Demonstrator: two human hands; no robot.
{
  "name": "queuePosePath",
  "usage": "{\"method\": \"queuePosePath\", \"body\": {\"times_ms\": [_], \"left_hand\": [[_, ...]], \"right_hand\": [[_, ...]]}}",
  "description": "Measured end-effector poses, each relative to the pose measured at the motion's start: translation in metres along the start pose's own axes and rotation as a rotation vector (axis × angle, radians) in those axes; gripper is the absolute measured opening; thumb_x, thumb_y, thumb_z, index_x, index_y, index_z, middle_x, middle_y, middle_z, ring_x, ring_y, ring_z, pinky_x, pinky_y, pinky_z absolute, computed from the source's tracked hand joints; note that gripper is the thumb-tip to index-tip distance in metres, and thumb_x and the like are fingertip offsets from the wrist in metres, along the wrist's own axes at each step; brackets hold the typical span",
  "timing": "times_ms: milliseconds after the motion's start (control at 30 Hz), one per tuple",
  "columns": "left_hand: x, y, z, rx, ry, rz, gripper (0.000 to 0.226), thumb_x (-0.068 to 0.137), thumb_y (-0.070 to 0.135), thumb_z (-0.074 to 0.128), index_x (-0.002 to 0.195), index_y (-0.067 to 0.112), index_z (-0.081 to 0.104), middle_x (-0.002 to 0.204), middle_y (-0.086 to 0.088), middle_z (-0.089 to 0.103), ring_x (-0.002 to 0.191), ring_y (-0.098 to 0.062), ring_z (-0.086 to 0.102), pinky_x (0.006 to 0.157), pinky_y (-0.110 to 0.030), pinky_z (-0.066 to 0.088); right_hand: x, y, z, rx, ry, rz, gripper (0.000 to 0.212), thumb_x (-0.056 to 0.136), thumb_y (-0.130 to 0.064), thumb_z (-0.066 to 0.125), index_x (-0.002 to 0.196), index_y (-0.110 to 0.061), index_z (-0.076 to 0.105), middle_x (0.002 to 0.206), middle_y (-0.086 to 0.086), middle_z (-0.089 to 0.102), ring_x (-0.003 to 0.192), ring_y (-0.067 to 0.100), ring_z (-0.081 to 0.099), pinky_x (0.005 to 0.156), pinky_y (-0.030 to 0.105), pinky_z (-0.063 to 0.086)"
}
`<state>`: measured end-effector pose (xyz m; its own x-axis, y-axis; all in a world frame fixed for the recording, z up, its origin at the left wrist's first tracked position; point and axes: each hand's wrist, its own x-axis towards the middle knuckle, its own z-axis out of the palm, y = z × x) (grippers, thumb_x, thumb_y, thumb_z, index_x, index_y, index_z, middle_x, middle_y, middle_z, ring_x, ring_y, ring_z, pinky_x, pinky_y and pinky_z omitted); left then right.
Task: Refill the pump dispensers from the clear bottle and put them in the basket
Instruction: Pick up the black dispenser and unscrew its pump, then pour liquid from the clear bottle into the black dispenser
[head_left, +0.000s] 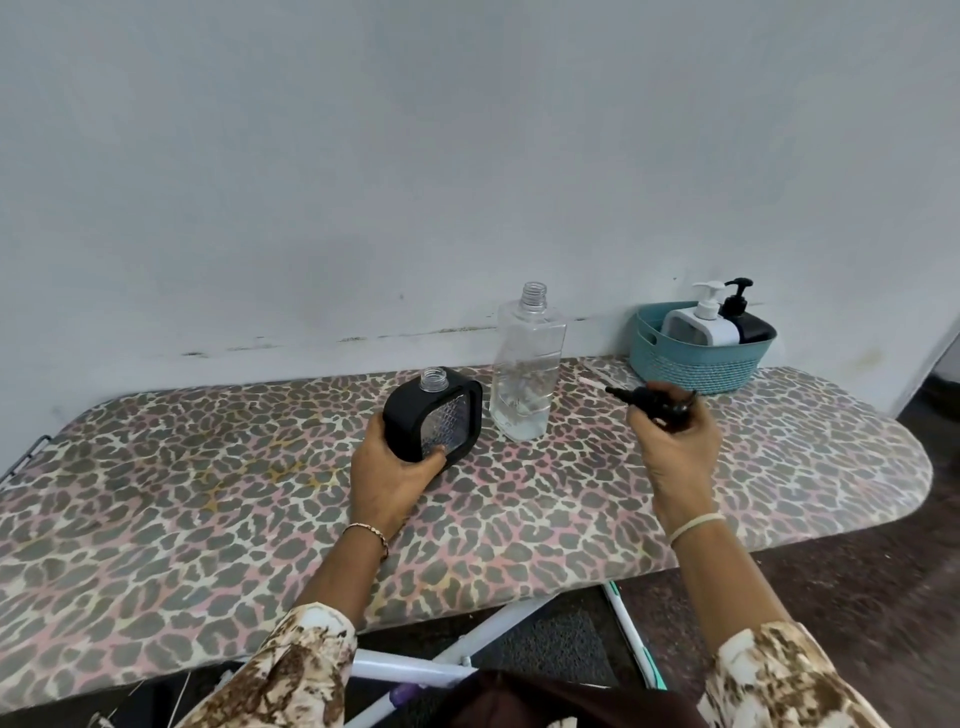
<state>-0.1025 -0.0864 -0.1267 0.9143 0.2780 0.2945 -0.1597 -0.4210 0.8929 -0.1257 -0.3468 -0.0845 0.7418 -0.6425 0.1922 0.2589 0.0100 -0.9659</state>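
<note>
My left hand grips a black dispenser bottle with a clear patterned front; it stands tilted on the board and its neck is uncapped. My right hand holds the black pump head in the air to the right of it, slightly blurred. The clear bottle stands uncapped just behind, between my hands, with some clear liquid in its lower part. At the far right a teal basket holds a white dispenser and a black dispenser, both with pumps on.
Everything sits on a leopard-print ironing board pushed against a pale wall. A thin pinkish tube lies on the board near the basket. The board's white legs and dark floor show below its front edge.
</note>
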Motion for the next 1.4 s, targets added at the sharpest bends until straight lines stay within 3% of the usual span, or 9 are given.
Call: {"method": "queuePosePath", "body": {"times_ms": [100,167,367,600,733,867,967,1067,1400], "left_hand": [[0.000,0.000,0.001,0.017,0.001,0.019,0.064,0.066,0.016,0.085,0.122,0.012,0.055,0.103,0.007,0.059,0.096,-0.011,0.058,0.085,-0.019,0.046],[0.001,0.000,0.001,0.018,-0.001,0.026,0.062,0.066,0.018,0.086,0.120,0.013,0.055,0.102,0.008,0.059,0.096,-0.010,0.059,0.085,-0.019,0.046],[0.003,-0.005,0.004,0.044,0.008,0.036,0.063,0.064,0.024,0.087,0.117,0.015,0.054,0.108,0.001,0.065,0.098,-0.014,0.062,0.085,-0.021,0.050],[0.004,-0.004,0.003,0.010,-0.003,0.009,0.060,0.066,0.024,0.087,0.114,0.022,0.051,0.108,0.003,0.063,0.098,-0.012,0.060,0.086,-0.022,0.049],[0.004,-0.005,0.003,-0.081,-0.042,-0.005,0.060,0.069,0.021,0.085,0.119,0.022,0.052,0.108,0.007,0.062,0.103,-0.013,0.061,0.093,-0.028,0.051],[0.004,-0.005,0.003,-0.125,-0.030,0.013,0.057,0.073,0.016,0.083,0.123,0.017,0.055,0.109,0.006,0.063,0.103,-0.012,0.061,0.091,-0.023,0.050],[0.004,-0.005,0.003,-0.137,-0.001,0.015,0.055,0.073,0.016,0.083,0.122,0.017,0.057,0.109,0.005,0.064,0.101,-0.011,0.062,0.088,-0.020,0.050],[0.005,-0.006,0.002,-0.146,0.015,-0.005,0.056,0.071,0.016,0.084,0.120,0.018,0.057,0.107,0.007,0.064,0.103,-0.012,0.062,0.087,-0.020,0.051],[0.009,-0.005,0.003,-0.117,0.036,-0.060,0.061,0.065,0.017,0.087,0.119,0.016,0.059,0.106,0.003,0.066,0.097,-0.011,0.063,0.081,-0.015,0.050]], "right_hand": [[0.007,0.021,0.002,-0.172,-0.038,0.013,0.037,0.073,0.004,0.074,0.105,-0.011,0.063,0.100,0.003,0.067,0.084,0.007,0.062,0.077,0.010,0.051],[0.012,0.031,0.005,-0.327,-0.045,0.017,0.037,0.072,-0.001,0.077,0.104,-0.013,0.063,0.099,0.003,0.067,0.081,0.008,0.061,0.068,0.006,0.046],[0.026,0.053,0.016,-0.644,-0.117,-0.035,0.036,0.068,-0.013,0.080,0.097,-0.018,0.060,0.094,0.000,0.066,0.091,0.018,0.062,0.088,0.036,0.053],[0.028,0.061,0.022,-0.760,-0.181,-0.060,0.039,0.072,-0.018,0.078,0.106,-0.013,0.059,0.104,0.004,0.064,0.100,0.021,0.059,0.091,0.033,0.048],[0.020,0.058,0.028,-0.777,-0.164,-0.205,0.066,0.078,-0.049,0.064,0.129,-0.010,0.047,0.129,0.007,0.050,0.122,0.023,0.045,0.107,0.037,0.036],[0.016,0.046,0.050,-0.708,-0.338,-0.209,0.098,0.082,-0.064,0.051,0.151,-0.009,0.007,0.158,0.011,0.011,0.146,0.024,0.010,0.119,0.040,0.003],[0.020,0.035,0.078,-0.451,-0.356,-0.124,0.115,0.063,-0.072,0.063,0.149,-0.014,0.014,0.155,0.008,0.021,0.143,0.022,0.020,0.119,0.043,0.018],[0.026,0.034,0.097,-0.270,-0.378,-0.017,0.113,0.052,-0.056,0.084,0.143,-0.018,0.028,0.144,0.003,0.039,0.133,0.019,0.038,0.114,0.040,0.030],[0.029,0.049,0.123,-0.329,-0.355,-0.102,0.062,0.057,-0.027,0.088,0.111,-0.033,0.058,0.108,-0.014,0.064,0.100,0.007,0.062,0.093,0.035,0.052]]}}
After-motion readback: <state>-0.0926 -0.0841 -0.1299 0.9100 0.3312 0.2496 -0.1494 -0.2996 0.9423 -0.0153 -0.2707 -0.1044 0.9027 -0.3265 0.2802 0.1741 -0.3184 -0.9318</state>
